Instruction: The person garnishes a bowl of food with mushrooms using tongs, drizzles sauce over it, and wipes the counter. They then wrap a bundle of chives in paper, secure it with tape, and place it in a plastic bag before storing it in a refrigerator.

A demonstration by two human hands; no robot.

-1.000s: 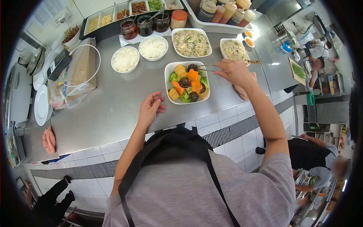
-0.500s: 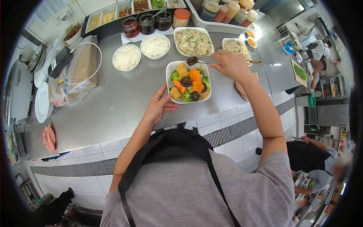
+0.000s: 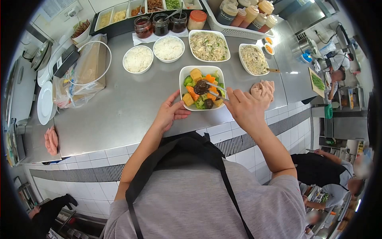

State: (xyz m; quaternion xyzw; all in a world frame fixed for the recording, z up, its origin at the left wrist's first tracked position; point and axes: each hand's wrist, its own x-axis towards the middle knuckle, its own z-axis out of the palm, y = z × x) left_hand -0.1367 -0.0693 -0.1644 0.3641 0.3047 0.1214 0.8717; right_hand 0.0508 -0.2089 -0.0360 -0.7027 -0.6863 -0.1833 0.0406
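A square white bowl [image 3: 182, 81] of broccoli, orange carrot pieces, golden tofu-like cubes and dark mushrooms stands on the steel counter in front of me. My left hand [image 3: 169, 114] grips its lower left corner, thumb and fingers at the rim. Metal tongs [image 3: 219, 96] are pinched in my right hand [image 3: 246, 108], which reaches in from the lower right. Between their tips is a dark brown mushroom [image 3: 201, 87], right over the vegetables. The tongs and mushroom cover part of the food.
Behind stand two bowls of white rice [image 3: 137, 59] and two dishes of fried rice [image 3: 209, 46]. Farther back are sauce jars [image 3: 160, 24] and a basket [image 3: 238, 32] of squeeze bottles. A crumpled cloth [image 3: 262, 91] lies right, a wrapped package [image 3: 89, 75] left. Other people work at far right.
My right hand has come down and toward me, bringing the tongs and mushroom from the bowl's upper edge to over its middle. My left hand stays at the bowl.
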